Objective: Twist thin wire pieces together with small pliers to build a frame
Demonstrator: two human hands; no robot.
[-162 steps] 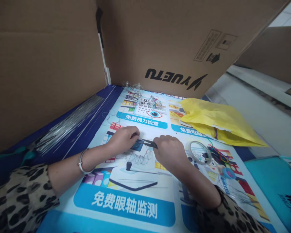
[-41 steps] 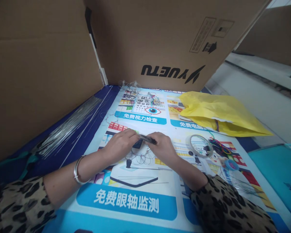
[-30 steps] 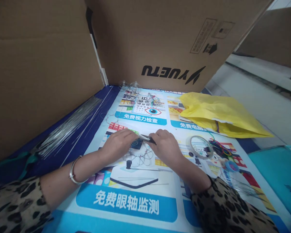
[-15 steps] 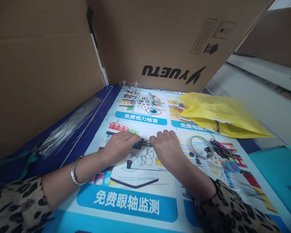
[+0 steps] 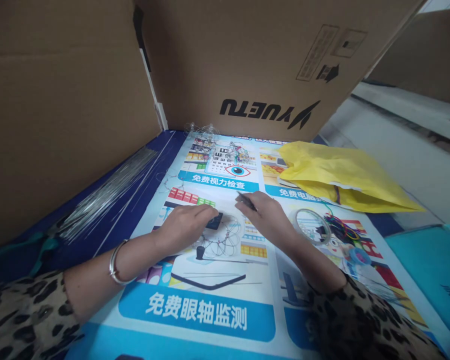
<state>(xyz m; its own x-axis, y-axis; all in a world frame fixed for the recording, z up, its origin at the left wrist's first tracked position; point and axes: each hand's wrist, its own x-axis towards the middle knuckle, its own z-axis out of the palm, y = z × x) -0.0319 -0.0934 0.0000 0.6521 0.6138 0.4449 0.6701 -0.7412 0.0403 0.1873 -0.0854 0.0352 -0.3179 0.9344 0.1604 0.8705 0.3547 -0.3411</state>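
Observation:
My left hand (image 5: pixel 185 225), with a silver bangle on its wrist, has its fingers closed on a small dark flat block (image 5: pixel 215 221). Thin wire loops (image 5: pixel 225 240) lie on the printed sheet just right of and below that block. Up and to the right, my right hand (image 5: pixel 268 215) grips a dark slender tool (image 5: pixel 247 201), its narrow end poking out past the fingers; its exact kind is unclear. The two hands are apart.
Cardboard walls (image 5: pixel 195 65) stand left and behind. A bundle of thin straight wires (image 5: pixel 112 190) lies left, near teal-handled pliers (image 5: pixel 41 250). Tangled wire pieces (image 5: pixel 232 152) lie at the back. Rightward are a yellow bag (image 5: pixel 341 172), a tape roll (image 5: pixel 297 227) and coloured cords (image 5: pixel 345 227).
My right hand has drawn back from the left, turning so the dark tool in it shows. My left hand stays nearly in place with the block.

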